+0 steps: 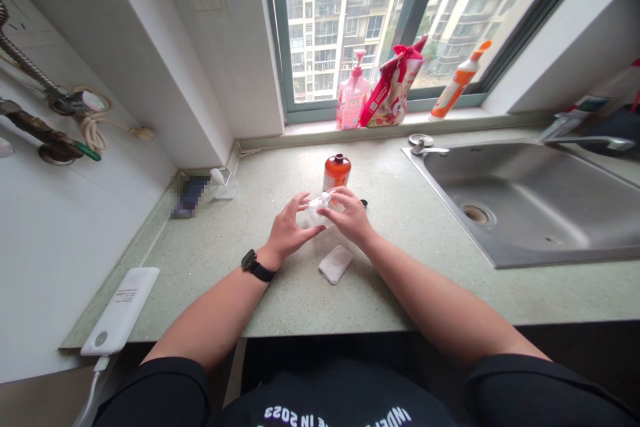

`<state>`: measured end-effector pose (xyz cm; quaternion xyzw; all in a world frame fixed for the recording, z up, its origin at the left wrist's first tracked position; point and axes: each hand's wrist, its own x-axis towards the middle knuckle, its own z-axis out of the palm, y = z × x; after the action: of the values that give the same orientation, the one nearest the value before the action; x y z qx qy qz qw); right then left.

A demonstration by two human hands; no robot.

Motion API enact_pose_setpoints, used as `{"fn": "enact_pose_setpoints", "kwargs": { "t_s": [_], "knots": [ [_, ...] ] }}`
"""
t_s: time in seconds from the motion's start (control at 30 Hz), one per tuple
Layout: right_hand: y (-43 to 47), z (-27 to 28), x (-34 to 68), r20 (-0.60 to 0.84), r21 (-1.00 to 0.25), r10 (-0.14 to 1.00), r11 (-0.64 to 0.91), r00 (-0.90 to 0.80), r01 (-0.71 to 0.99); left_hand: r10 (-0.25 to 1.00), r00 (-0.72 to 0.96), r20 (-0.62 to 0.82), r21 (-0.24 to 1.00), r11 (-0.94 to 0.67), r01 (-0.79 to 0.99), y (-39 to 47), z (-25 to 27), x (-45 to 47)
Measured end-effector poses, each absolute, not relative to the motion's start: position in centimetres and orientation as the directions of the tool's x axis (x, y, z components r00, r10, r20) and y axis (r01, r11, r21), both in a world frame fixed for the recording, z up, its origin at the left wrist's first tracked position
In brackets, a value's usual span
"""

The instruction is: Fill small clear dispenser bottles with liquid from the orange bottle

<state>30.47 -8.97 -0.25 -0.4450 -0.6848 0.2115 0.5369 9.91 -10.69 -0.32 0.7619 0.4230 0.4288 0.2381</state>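
Note:
Over the counter, a small clear plastic bottle [311, 217] with a whitish top is held between both hands. My left hand [290, 227] curls around its left side, thumb and fingers spread about it. At the top, my right hand [354, 217] pinches the white part with thumb and fingers; its exact shape is too small to make out. Just behind stands an orange-red bottle [337, 170] with a dark, uncapped neck. A black cap [364, 203] peeks out beyond my right hand. Nearer to me lies a folded white cloth or tissue [335, 263].
To the right is a steel sink [500, 227] with a faucet [590, 141]. A pink pump bottle [351, 100], a red bag [395, 90] and an orange-white bottle [456, 88] line the windowsill. At left are a tissue pack [223, 185] and a white power bank [121, 310] with its cable.

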Motion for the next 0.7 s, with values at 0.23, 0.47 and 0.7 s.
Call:
{"fn": "enact_pose_setpoints", "kwargs": {
  "t_s": [0.23,0.47,0.7],
  "knots": [
    [-8.72,-0.55,31.21,0.505,-0.774,0.849,0.525,-0.156,0.353,0.836,0.329,0.439,0.758,-0.542,0.363,-10.37,-0.17,9.42],
    [-8.75,-1.17,31.34,0.487,-0.832,0.868,0.495,-0.096,0.249,0.82,0.342,0.458,0.745,-0.564,0.355,-10.41,0.02,9.29],
    [-9.08,-0.74,31.23,0.497,-0.804,0.861,0.504,-0.107,0.315,0.842,0.323,0.432,0.75,-0.534,0.39,-10.22,-0.19,9.26]
  ]
}}
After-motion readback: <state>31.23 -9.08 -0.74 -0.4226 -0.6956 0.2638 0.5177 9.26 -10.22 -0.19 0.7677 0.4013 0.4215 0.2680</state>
